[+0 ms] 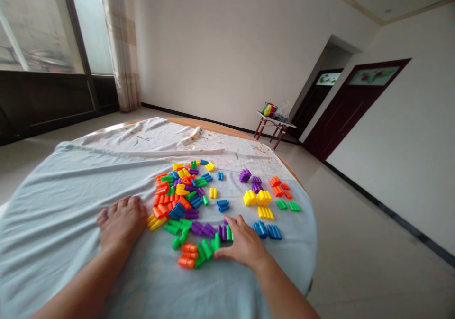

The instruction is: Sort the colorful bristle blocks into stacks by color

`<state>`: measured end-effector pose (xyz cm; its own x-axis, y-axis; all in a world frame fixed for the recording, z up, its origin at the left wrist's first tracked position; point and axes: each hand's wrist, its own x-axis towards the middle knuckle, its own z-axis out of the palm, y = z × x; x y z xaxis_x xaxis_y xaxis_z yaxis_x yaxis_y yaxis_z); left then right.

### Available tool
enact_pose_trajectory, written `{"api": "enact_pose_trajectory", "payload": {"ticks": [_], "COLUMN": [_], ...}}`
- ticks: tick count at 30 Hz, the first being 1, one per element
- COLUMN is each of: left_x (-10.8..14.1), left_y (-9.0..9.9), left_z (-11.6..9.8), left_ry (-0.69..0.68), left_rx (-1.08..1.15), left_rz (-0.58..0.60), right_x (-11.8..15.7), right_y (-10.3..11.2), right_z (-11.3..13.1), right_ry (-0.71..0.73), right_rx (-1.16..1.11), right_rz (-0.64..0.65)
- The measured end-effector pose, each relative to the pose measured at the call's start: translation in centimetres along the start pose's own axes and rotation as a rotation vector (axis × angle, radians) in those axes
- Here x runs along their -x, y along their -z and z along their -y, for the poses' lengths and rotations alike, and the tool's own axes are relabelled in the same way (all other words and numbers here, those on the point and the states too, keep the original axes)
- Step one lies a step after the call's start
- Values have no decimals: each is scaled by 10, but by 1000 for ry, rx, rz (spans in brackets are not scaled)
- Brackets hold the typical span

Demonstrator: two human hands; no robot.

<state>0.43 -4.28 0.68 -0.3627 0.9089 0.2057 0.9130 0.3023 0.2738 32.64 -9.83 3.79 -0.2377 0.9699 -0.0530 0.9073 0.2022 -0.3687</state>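
Palm down on the light blue cloth point(88, 181), my left hand point(121, 222) lies with its fingers slightly spread. It is just left of a pile of colourful plastic toy building pieces point(172, 199) and holds nothing. My right hand point(240, 243) is at the near right of the pile, thumb and fingers apart. Its thumb is beside some green pieces point(206, 249). Between its fingers and thumb is the end of a row of purple pieces point(221, 233) with a green piece point(229, 233), partly hidden by the hand. Orange pieces point(187, 255) lie near the front.
To the right, pieces sit in colour groups: purple point(245, 176), yellow point(263, 198), orange point(275, 185), green point(287, 205) and blue point(267, 230). A white patterned cloth point(170, 139) covers the far part of the round table. Beyond stands a small table point(275, 120) with bags on it.
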Motion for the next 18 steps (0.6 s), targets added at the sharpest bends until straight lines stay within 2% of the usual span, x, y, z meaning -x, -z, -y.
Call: {"api": "enact_pose_trajectory", "payload": {"ticks": [6, 10, 15, 18], "left_x": [0, 2, 3, 3], "left_y": [1, 4, 5, 4], "left_z": [-1, -4, -6, -5], "left_ry": [12, 22, 32, 31], "left_rx": [6, -7, -22, -20], "left_rz": [10, 7, 12, 6], "right_x": [-39, -58, -80, -92], "right_y": [-10, -3, 8, 5], "right_z": [19, 24, 13, 5], "right_ry": [94, 166, -19, -124], "right_rx": [-197, -300, -48, 102], "right_rz": [-27, -81, -310, -250]}}
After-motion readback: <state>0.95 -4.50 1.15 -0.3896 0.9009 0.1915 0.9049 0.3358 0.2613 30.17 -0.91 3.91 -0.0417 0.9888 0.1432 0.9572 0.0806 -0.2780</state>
